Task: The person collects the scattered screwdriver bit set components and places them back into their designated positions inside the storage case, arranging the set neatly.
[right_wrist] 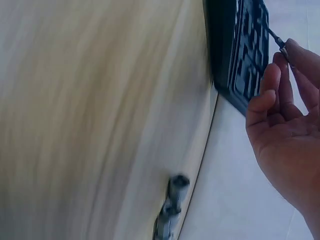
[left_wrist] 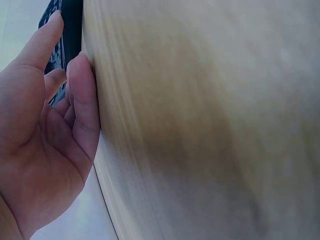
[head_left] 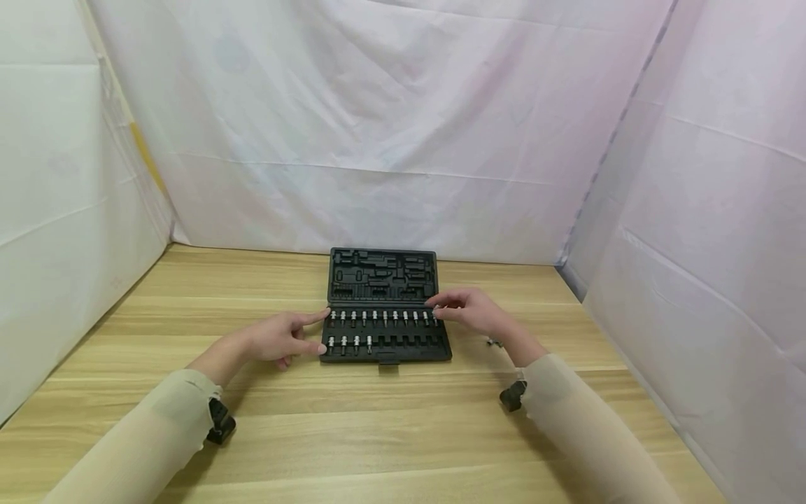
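An open, rectangular black plastic case [head_left: 393, 331] lay near the far edge of the pale wood-grain counter [head_left: 378, 434]. Silver metal bit sockets [head_left: 385, 316] lined its back row; four more occupied the front row's left end. The right hand [head_left: 475, 310] had its grip pinched on a slim metal bit [right_wrist: 278, 41] at the tray's back right corner, perhaps not fully seated. The left hand [head_left: 286, 338], grip spread, touched the case's left edge with thumb and forefinger. Loose silver metal sockets [right_wrist: 175, 195] lay right of the case.

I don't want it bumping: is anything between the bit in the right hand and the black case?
No, nothing visible: the right hand pinches the bit right up close to the case.
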Motion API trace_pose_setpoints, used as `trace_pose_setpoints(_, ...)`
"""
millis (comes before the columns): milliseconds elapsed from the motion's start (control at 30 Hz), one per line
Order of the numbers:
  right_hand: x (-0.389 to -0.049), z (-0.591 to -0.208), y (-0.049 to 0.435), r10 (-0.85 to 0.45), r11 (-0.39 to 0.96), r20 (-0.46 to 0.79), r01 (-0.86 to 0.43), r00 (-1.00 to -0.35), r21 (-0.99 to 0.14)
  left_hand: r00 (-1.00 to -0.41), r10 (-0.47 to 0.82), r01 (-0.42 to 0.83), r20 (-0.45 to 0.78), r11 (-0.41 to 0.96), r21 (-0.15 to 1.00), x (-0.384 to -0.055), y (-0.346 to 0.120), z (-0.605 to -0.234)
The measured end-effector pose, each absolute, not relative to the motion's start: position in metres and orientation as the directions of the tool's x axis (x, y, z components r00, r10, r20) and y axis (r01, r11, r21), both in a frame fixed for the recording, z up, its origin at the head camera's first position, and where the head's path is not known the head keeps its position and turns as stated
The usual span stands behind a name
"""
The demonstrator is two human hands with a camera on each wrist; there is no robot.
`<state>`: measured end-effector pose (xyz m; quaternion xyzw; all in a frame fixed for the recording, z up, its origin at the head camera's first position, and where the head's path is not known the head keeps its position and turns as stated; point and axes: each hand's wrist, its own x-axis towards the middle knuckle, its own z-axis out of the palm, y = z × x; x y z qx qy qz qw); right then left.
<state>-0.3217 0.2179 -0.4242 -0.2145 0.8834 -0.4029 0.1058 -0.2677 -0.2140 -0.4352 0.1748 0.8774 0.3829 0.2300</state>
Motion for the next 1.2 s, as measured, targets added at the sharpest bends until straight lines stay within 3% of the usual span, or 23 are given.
trace_pose_setpoints(233, -0.318, -0.424, 0.194, -0.483, 0.545, -0.030, -0.273, -0.875, -0.793, -0.834, 0.484, 0.136, -0.265, 0.646, 0.751, -0.267, -0.213, -0.434)
trace_pose_setpoints(633, -0.320, -0.431, 0.160, -0.587, 0.570, -0.052, -0.367, -0.808, -0.735, -0.833, 0.486, 0.145, -0.264, 0.653, 0.744, -0.267, -0.213, -0.433)
trace_pose_setpoints(933, -0.324, -0.432, 0.140, -0.672, 0.584, -0.137, -0.407, -0.727, -0.702, -0.834, 0.483, 0.141, -0.266, 0.654, 0.744, -0.269, -0.213, -0.435)
trace_pose_setpoints(1200, -0.327, -0.431, 0.129, -0.692, 0.593, -0.163, -0.425, -0.704, -0.684, -0.837, 0.478, 0.136, -0.267, 0.654, 0.744, -0.269, -0.213, -0.435)
